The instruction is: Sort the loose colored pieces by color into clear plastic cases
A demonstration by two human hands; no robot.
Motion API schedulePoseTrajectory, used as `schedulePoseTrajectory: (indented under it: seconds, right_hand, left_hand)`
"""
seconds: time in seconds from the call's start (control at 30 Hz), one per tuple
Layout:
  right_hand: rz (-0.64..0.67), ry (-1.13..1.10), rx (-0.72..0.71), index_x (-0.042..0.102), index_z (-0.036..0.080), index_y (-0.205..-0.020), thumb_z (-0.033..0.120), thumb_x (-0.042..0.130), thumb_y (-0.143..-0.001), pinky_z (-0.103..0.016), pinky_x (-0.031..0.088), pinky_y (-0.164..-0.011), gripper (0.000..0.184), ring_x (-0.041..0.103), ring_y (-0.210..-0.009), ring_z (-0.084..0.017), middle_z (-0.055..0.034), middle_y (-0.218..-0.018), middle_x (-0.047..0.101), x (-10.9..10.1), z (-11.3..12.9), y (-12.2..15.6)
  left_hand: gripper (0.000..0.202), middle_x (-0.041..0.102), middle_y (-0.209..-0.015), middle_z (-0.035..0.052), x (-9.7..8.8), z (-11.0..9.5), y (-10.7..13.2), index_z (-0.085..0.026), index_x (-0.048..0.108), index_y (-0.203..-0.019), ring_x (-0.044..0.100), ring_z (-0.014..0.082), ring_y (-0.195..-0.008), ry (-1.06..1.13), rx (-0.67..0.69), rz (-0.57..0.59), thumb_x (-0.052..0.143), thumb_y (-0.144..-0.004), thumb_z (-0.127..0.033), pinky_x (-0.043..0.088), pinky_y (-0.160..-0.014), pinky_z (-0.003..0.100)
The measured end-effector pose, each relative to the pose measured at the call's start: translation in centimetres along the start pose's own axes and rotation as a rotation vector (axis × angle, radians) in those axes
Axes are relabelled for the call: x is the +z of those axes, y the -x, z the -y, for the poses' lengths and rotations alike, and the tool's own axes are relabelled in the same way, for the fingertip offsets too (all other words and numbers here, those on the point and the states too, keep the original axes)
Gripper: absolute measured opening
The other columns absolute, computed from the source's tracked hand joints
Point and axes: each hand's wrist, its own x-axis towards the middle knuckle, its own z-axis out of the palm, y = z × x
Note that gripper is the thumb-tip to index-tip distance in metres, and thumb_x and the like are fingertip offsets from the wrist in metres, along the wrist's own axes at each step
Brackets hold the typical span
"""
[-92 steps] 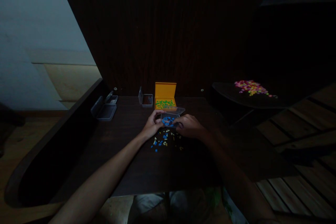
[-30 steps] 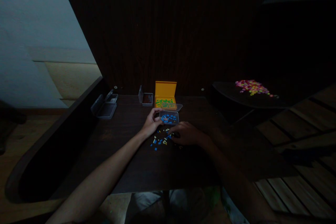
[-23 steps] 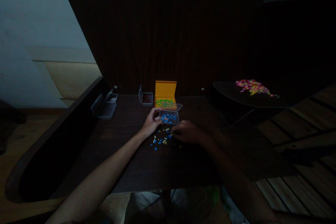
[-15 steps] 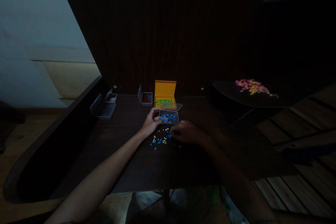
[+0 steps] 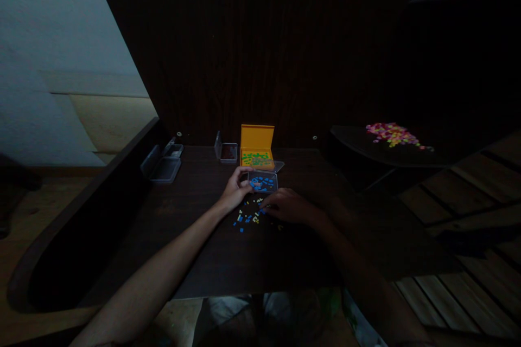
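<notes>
My left hand (image 5: 236,188) grips the left side of a clear plastic box (image 5: 277,183), fingers at its far corner and thumb at the near edge. Blue pieces (image 5: 265,180) lie inside the box, whose clear lid (image 5: 278,166) stands open at the back. Just in front of the box, small blue, yellow and whitish pieces (image 5: 248,219) are scattered on the dark table. My right hand (image 5: 285,205) is low over the right edge of this scatter, fingertips together at a blue piece (image 5: 262,211). Whether that piece is pinched is too dark to tell.
Behind the clear box stands an open yellow box (image 5: 257,135) with green pieces. A small clear box (image 5: 229,153) with dark contents is left of it. Further left sits another open clear box (image 5: 165,170). Pink and yellow pieces (image 5: 393,134) are heaped on a side shelf (image 5: 354,143).
My right hand's fingertips have shifted slightly left and come down and together at the scattered pieces. My left hand stays on the clear box.
</notes>
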Motion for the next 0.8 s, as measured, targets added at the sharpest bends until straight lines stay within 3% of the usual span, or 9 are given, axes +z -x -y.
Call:
schedulePoseTrajectory:
  seconds: [0.63, 0.8]
  right_hand:
    - [0.022, -0.077, -0.044, 0.067, 0.021, -0.094, 0.023, 0.060, -0.088, -0.028, 0.039, -0.078, 0.009, 0.059, -0.087, -0.018, -0.0026, -0.093, 0.071, -0.03, -0.13, -0.37]
    - [0.045, -0.125, -0.045, 0.067, 0.019, -0.095, 0.019, 0.063, -0.085, -0.027, 0.040, -0.078, 0.011, 0.059, -0.087, -0.017, -0.0029, -0.092, 0.070, -0.10, -0.35, -0.54]
  left_hand:
    - [0.048, 0.058, -0.115, 0.0029, 0.11, -0.03, -0.04, -0.020, 0.055, -0.099, 0.064, 0.0124, -0.081, -0.019, 0.005, -0.012, 0.076, -0.056, -0.013, 0.051, -0.071, 0.024]
    - [0.046, 0.058, -0.114, 0.0023, 0.26, -0.27, 0.01, -0.020, 0.055, -0.097, 0.062, 0.0101, -0.074, -0.023, 0.004, -0.009, 0.076, -0.056, -0.013, 0.048, -0.064, 0.021]
